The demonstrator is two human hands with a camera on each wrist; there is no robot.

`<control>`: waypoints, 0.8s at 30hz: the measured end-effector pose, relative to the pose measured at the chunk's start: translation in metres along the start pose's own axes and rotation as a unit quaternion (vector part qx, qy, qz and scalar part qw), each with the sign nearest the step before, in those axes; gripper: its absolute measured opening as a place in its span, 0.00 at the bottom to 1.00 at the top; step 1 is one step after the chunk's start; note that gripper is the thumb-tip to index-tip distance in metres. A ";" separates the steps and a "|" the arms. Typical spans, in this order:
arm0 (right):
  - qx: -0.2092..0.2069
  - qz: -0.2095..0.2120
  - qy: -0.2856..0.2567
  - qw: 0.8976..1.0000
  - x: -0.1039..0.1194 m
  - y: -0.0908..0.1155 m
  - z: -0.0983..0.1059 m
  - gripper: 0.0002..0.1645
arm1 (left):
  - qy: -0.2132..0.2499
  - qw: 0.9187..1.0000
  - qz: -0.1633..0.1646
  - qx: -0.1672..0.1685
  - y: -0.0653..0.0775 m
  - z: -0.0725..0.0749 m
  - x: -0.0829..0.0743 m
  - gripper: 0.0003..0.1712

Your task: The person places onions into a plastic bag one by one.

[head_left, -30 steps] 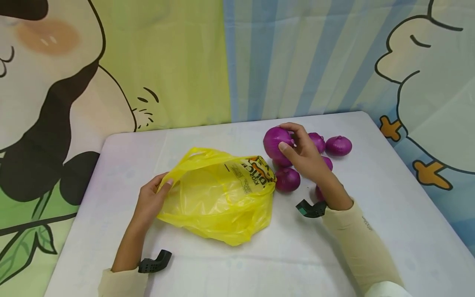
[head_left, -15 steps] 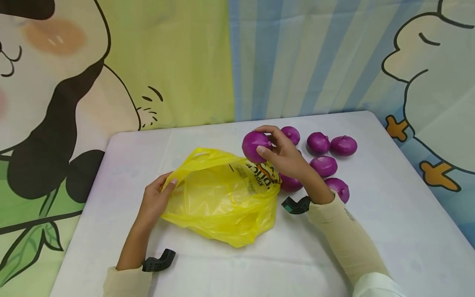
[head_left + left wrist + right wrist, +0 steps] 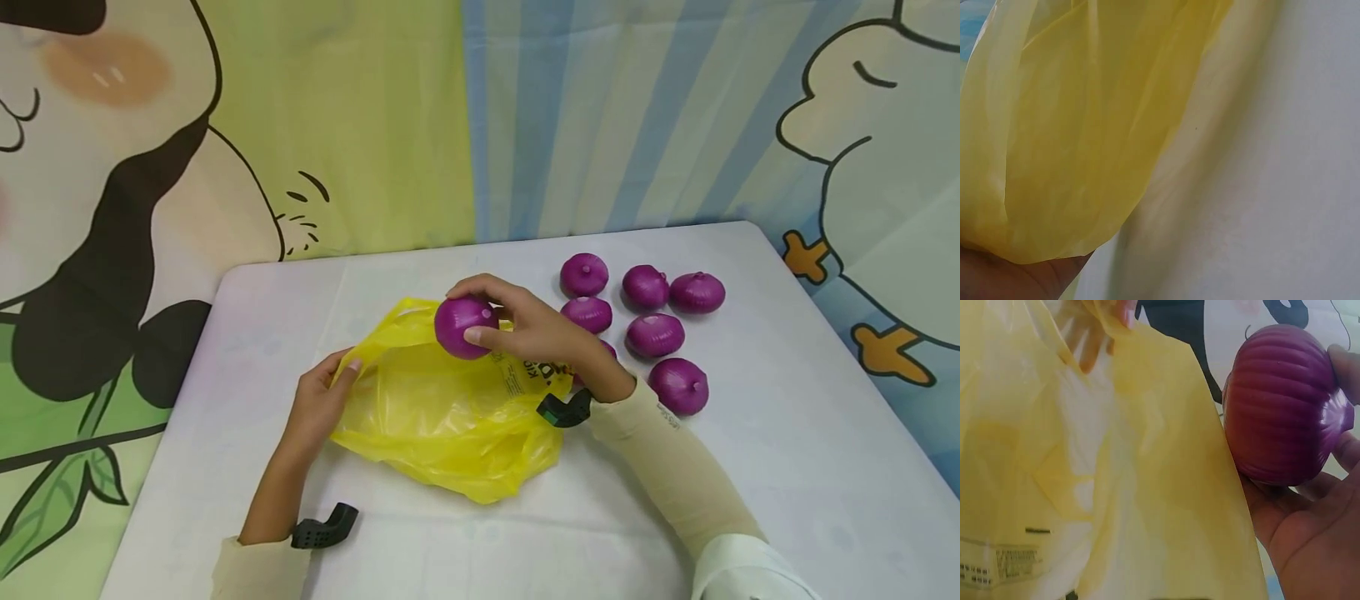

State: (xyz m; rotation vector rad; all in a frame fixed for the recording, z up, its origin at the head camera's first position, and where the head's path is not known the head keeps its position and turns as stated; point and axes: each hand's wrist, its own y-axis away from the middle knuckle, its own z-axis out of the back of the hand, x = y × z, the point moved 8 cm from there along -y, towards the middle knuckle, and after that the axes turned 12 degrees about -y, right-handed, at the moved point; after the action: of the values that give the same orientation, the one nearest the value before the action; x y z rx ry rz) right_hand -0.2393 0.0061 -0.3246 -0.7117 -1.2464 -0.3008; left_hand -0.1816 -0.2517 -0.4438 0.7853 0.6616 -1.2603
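A yellow plastic bag (image 3: 420,400) with printed lettering lies on the table, its mouth spread toward the camera. My left hand (image 3: 318,404) pinches the left edge of that mouth between thumb and fingers. Above the bag's far rim, my right hand (image 3: 525,329) grips a purple onion (image 3: 461,327), thumb in front and fingers over the top. In the right wrist view the ribbed onion (image 3: 1282,406) shows beside the bag's edge, with the palm behind it. The left wrist view shows mostly the yellow film (image 3: 1085,137) and part of the left hand (image 3: 1022,278).
Several more purple onions stand on the right of the table, among them one at the back (image 3: 584,275) and one nearest the right sleeve (image 3: 678,387). Another is partly hidden behind the right wrist. A cartoon-printed cloth (image 3: 360,125) hangs behind the white table (image 3: 450,558).
My right hand has carried the onion leftward from the other onions to over the bag's mouth, uncovering more onions behind it. My left hand keeps its hold on the bag.
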 end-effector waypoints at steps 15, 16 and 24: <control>0.144 0.028 -0.010 0.989 -0.014 -0.016 -0.053 0.27 | 0.001 1.000 0.009 -0.005 -0.001 -0.001 -0.002 0.33; 0.147 0.034 -0.013 0.988 -0.013 -0.015 -0.055 0.28 | -0.001 1.000 0.010 -0.008 -0.001 -0.001 -0.002 0.33; 0.174 0.031 -0.084 0.981 -0.009 -0.014 -0.070 0.28 | 0.004 0.999 0.025 -0.027 -0.002 0.000 0.002 0.33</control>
State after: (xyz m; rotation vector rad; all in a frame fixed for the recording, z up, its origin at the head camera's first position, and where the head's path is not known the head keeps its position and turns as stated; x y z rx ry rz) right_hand -0.1972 -0.0512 -0.3383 -0.4778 -1.3901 0.0318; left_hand -0.1836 -0.2525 -0.4456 0.7583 0.6758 -1.1898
